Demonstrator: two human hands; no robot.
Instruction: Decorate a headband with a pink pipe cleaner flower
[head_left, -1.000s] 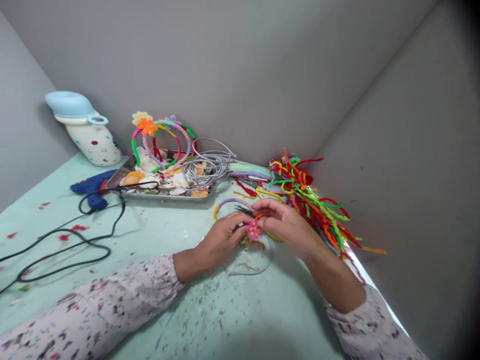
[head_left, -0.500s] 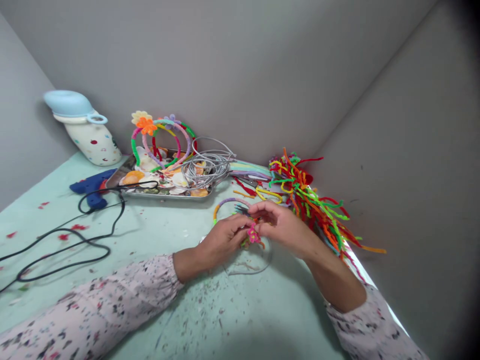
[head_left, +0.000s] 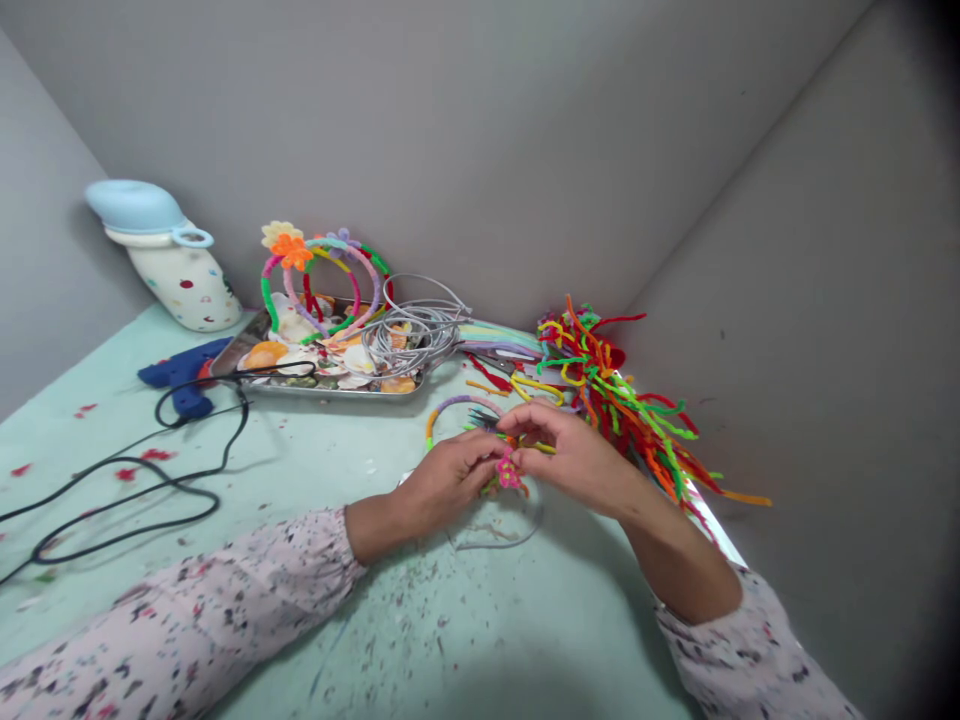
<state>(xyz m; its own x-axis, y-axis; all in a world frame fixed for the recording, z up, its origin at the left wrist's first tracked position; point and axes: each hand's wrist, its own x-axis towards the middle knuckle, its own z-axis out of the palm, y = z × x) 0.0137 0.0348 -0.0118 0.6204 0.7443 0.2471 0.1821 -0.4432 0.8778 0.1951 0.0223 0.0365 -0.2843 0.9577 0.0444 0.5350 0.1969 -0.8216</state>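
Observation:
Between the fingertips of both hands is a small pink pipe-cleaner flower (head_left: 509,469) with a yellowish centre. My left hand (head_left: 450,475) pinches it from the left, fingers closed. From the right, the thumb and fingers of my right hand (head_left: 555,445) close on the flower's edge. Just behind the hands, a headband wrapped in orange, yellow and purple (head_left: 452,402) lies on the table, partly covered by my left hand. A plain thin band (head_left: 501,546) curves on the table below the flower. Dark tips of some tool (head_left: 484,418) show behind my fingers.
A metal tray (head_left: 341,395) holds shells, finished flower headbands (head_left: 287,248) and a bundle of grey bands (head_left: 416,340). Loose pipe cleaners (head_left: 637,430) heap at the right by the wall. At left are a blue glue gun (head_left: 187,375), its black cord and a bottle (head_left: 187,280).
My right hand's fingers have shifted slightly around the pink flower, and a yellow strand shows more beside them. Otherwise both hands stay in nearly the same place.

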